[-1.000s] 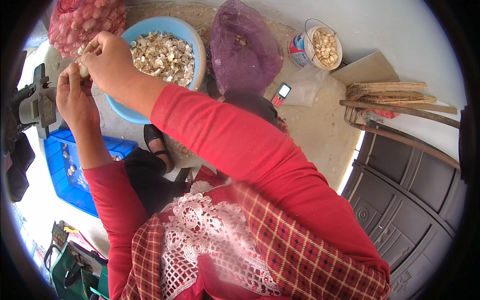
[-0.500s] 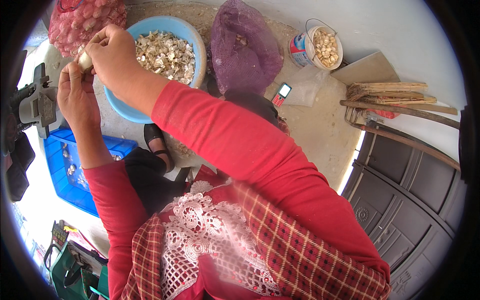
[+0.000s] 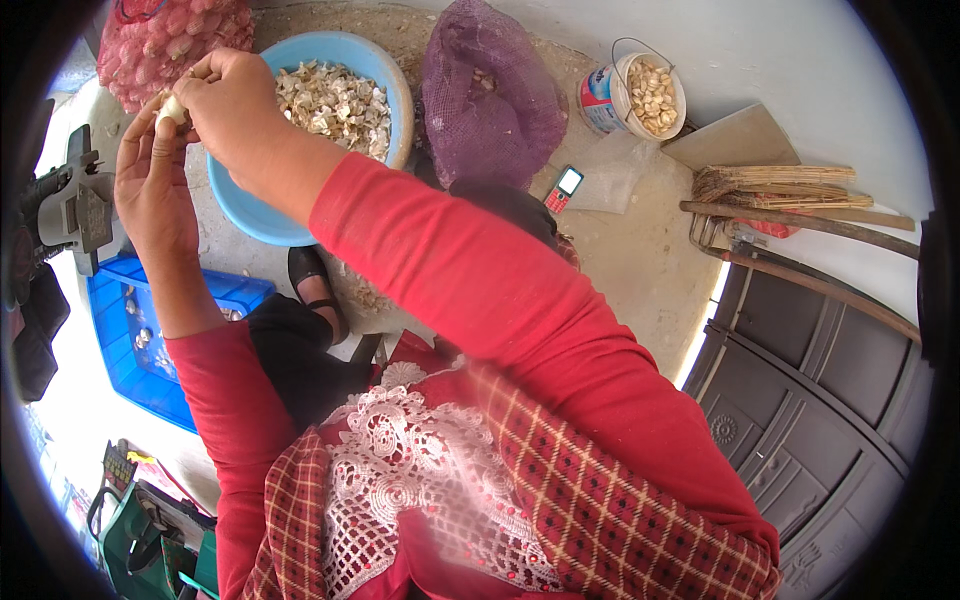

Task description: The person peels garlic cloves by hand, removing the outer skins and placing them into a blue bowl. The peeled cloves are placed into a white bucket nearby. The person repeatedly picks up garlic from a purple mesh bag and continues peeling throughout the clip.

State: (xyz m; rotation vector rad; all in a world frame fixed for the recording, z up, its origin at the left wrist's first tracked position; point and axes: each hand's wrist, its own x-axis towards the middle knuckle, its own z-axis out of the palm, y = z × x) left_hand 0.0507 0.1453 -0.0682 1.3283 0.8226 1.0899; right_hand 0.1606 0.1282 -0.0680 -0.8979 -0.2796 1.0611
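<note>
Your left hand (image 3: 157, 190): raised at the upper left, thumb up, fingers curled; thumb and fingertips grip a pale clove (image 3: 173, 111).

Your right hand (image 3: 232, 95): reaching across from the right, fingers bent; thumb and forefinger pinch the same clove from above. Clove's position: between the fingertips of both your hands, just below the pink mesh sack (image 3: 150, 50) as you look down and left of the basin.

Basin, light blue (image 3: 262, 226): round, partly behind your right hand and forearm; contents, a heap of dry, papery skins (image 3: 345, 112).

Pink mesh sack: filled with rounded bulbs, at the upper left.

Purple mesh sack (image 3: 490, 125): slack, mouth open, to the right of the basin; a few pale pieces inside.

Bucket, white with a coloured label (image 3: 600, 103): wire handle, tilted in view; contents, pale cloves (image 3: 652, 95).

Mobile phone, red with keypad (image 3: 566, 187): on the floor, screen lit, beside a clear plastic sheet (image 3: 607, 178).

Tray, bright blue (image 3: 118, 355): below your left hand in view; small pale pieces inside.

Sandal, black (image 3: 312, 275): on a foot, between tray and basin.

Straw bundle (image 3: 785, 180): at the right, near long-handled tools (image 3: 810, 210).
</note>
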